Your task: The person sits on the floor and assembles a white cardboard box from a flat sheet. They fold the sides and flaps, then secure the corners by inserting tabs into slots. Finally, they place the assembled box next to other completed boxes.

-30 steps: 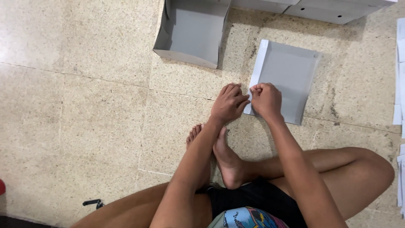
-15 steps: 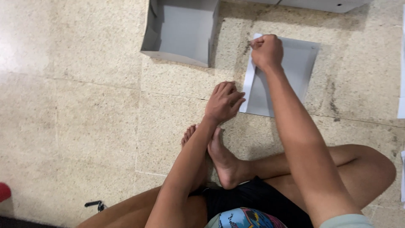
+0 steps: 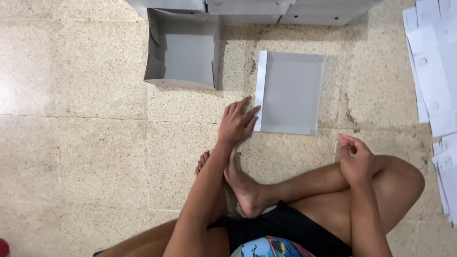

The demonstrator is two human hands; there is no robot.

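I sit cross-legged on a speckled tile floor. A flat grey cardboard lid (image 3: 290,93) with a white folded left edge lies in front of me. My left hand (image 3: 236,123) rests on the floor with fingers spread, its fingertips touching the lid's lower left edge. My right hand (image 3: 354,159) hovers over my right knee, fingers loosely curled and holding nothing. An open grey cardboard box (image 3: 183,50) stands to the left of the lid, farther from me.
Several more grey boxes (image 3: 247,7) line the top edge. Stacks of flat white cardboard blanks (image 3: 435,71) lie along the right side. A small red object (image 3: 3,247) shows at the bottom left corner.
My right hand has left the lid's upper left corner and pulled back to my right knee. My left hand has opened and slid to the lid's lower left edge.
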